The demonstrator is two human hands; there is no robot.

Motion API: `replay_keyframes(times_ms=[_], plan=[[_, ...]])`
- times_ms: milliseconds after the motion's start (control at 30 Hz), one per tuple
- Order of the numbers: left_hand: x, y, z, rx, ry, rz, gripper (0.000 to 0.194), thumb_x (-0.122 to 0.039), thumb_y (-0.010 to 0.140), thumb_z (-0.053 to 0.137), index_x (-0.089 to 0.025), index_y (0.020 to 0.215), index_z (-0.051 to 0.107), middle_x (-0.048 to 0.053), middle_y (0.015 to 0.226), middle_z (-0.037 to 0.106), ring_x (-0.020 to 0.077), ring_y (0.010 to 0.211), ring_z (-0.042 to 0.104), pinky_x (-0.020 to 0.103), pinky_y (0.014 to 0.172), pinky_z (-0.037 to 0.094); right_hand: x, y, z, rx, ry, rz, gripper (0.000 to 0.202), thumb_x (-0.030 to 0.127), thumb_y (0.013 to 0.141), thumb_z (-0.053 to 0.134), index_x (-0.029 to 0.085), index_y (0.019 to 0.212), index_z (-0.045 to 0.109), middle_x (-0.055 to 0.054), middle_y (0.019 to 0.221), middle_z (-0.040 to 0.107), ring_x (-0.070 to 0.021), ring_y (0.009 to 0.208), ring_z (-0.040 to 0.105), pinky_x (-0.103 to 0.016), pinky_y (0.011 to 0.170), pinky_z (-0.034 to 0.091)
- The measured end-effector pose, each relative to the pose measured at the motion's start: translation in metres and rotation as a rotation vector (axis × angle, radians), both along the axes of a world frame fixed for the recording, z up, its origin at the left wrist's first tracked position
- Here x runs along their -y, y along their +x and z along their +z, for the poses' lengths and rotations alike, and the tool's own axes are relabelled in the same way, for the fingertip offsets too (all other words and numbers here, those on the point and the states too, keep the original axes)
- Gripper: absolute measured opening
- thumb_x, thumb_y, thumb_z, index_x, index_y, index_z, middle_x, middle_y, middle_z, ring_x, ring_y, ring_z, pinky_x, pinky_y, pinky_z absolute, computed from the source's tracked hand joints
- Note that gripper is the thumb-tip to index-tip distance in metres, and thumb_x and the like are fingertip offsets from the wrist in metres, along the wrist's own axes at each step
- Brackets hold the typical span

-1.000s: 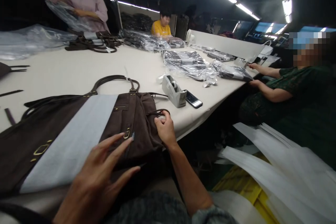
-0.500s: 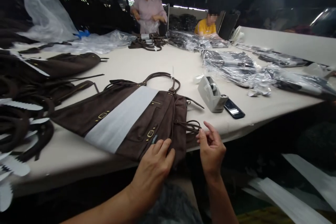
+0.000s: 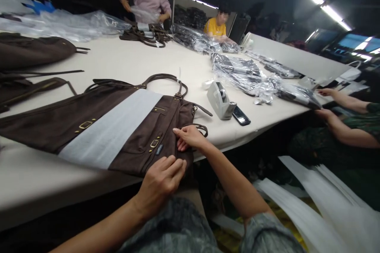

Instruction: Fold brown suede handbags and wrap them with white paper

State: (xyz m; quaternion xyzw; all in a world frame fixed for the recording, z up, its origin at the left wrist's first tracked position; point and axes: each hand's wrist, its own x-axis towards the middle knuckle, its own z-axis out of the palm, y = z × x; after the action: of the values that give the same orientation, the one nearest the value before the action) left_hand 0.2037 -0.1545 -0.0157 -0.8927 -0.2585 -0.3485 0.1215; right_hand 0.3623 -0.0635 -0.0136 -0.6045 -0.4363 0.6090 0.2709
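A dark brown handbag [image 3: 166, 126] lies on the table with a pale paper band [image 3: 111, 130] around its middle. Its looped handles [image 3: 163, 77] point toward the far side. My left hand [image 3: 163, 178] is at the near edge of the bag, fingers curled, and what they hold, if anything, is hidden. Over the bag's right end, my right hand [image 3: 190, 136] has its thumb and index finger close together near the side straps [image 3: 202, 127]; I cannot make out anything between them.
On the pale table [image 3: 115, 61] stand a tape dispenser [image 3: 219, 101] and a phone [image 3: 241, 115]. Plastic-wrapped bags [image 3: 237, 67] lie behind, more brown bags [image 3: 35, 51] left. Several people are around; one person's hands [image 3: 325, 114] hold a wrapped bag at right.
The view has swung right, bringing another person's arms into sight. My right hand has moved left from beside the straps onto the bag's right end. My left hand's fingers are more curled.
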Motion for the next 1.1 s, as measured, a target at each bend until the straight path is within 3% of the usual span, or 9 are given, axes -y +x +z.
replay_keyframes(times_ms=[200,267,433,533,633,700,800,900,1100], plan=[[-0.001,-0.014,-0.016,0.089,0.031,-0.121,0.025,-0.007,0.095,0.046,-0.011,0.115,0.060,0.003,0.090,0.069,0.0135,0.080,0.058,0.030,0.075,0.047,0.023,0.012,-0.002,-0.107,-0.023,0.015,0.025,0.034,0.089,0.065,0.016,0.074,0.059,0.000,0.056,0.067,-0.0113,0.044,0.063,-0.017,0.041,0.051],[-0.001,-0.017,-0.027,0.084,0.048,-0.139,0.027,-0.007,0.095,0.045,-0.012,0.117,0.060,0.003,0.092,0.070,0.0133,0.081,0.059,0.030,0.078,0.046,0.027,0.010,-0.003,0.047,0.046,0.037,0.029,0.034,0.091,0.060,0.016,0.069,0.059,0.001,0.052,0.065,-0.0116,0.041,0.061,-0.018,0.040,0.049],[-0.002,-0.019,-0.055,0.070,0.120,-0.125,0.033,-0.002,0.091,0.048,-0.015,0.118,0.061,0.003,0.093,0.071,0.0144,0.082,0.060,0.033,0.083,0.046,0.019,-0.009,0.004,0.694,0.287,0.176,0.048,0.034,0.089,0.056,0.018,0.044,0.055,-0.003,0.042,0.058,-0.0129,0.040,0.058,-0.022,0.051,0.050],[-0.002,-0.018,-0.060,0.043,0.115,-0.123,0.035,-0.002,0.089,0.049,-0.013,0.120,0.061,0.005,0.097,0.070,0.0169,0.086,0.060,0.034,0.084,0.046,0.012,-0.015,0.008,0.727,0.238,0.203,0.040,0.026,0.083,0.059,0.018,0.044,0.054,-0.002,0.044,0.060,-0.0128,0.041,0.058,-0.022,0.051,0.049],[0.001,-0.019,-0.051,0.048,0.024,-0.087,0.034,-0.007,0.090,0.049,-0.013,0.120,0.062,0.008,0.104,0.067,0.0207,0.092,0.058,0.035,0.085,0.047,0.012,-0.011,0.012,0.464,0.125,0.084,0.030,0.018,0.080,0.060,0.017,0.050,0.053,-0.001,0.046,0.061,-0.0116,0.041,0.059,-0.019,0.046,0.048],[0.005,-0.021,-0.039,0.073,-0.070,-0.053,0.035,-0.020,0.091,0.055,-0.015,0.125,0.060,0.010,0.114,0.063,0.0229,0.097,0.057,0.036,0.085,0.048,0.015,-0.003,0.019,0.218,0.073,-0.042,0.026,0.016,0.082,0.056,0.017,0.056,0.055,0.000,0.048,0.063,-0.0111,0.044,0.061,-0.017,0.047,0.049],[0.010,-0.024,-0.016,0.167,-0.161,-0.007,0.053,-0.041,0.090,0.060,-0.012,0.134,0.052,0.014,0.128,0.056,0.0258,0.109,0.055,0.038,0.094,0.048,0.019,0.004,0.035,-0.074,0.109,-0.219,0.022,0.015,0.084,0.054,0.014,0.063,0.060,0.000,0.053,0.064,-0.0090,0.048,0.061,-0.015,0.050,0.052],[0.008,-0.021,0.007,0.268,-0.211,0.123,0.064,-0.051,0.090,0.057,-0.005,0.132,0.049,0.018,0.125,0.055,0.0285,0.116,0.054,0.039,0.099,0.048,0.017,-0.003,0.047,-0.283,0.146,-0.378,0.020,0.016,0.084,0.057,0.014,0.065,0.061,0.002,0.053,0.061,-0.0063,0.046,0.056,-0.013,0.048,0.048],[-0.009,-0.001,0.037,0.176,-0.249,0.420,0.072,-0.052,0.089,0.050,0.002,0.137,0.044,0.022,0.113,0.057,0.0349,0.106,0.058,0.046,0.089,0.054,-0.005,-0.044,0.035,-0.687,0.141,-0.579,0.021,0.017,0.083,0.062,0.015,0.062,0.059,0.002,0.051,0.057,-0.0064,0.045,0.050,-0.013,0.039,0.035]])
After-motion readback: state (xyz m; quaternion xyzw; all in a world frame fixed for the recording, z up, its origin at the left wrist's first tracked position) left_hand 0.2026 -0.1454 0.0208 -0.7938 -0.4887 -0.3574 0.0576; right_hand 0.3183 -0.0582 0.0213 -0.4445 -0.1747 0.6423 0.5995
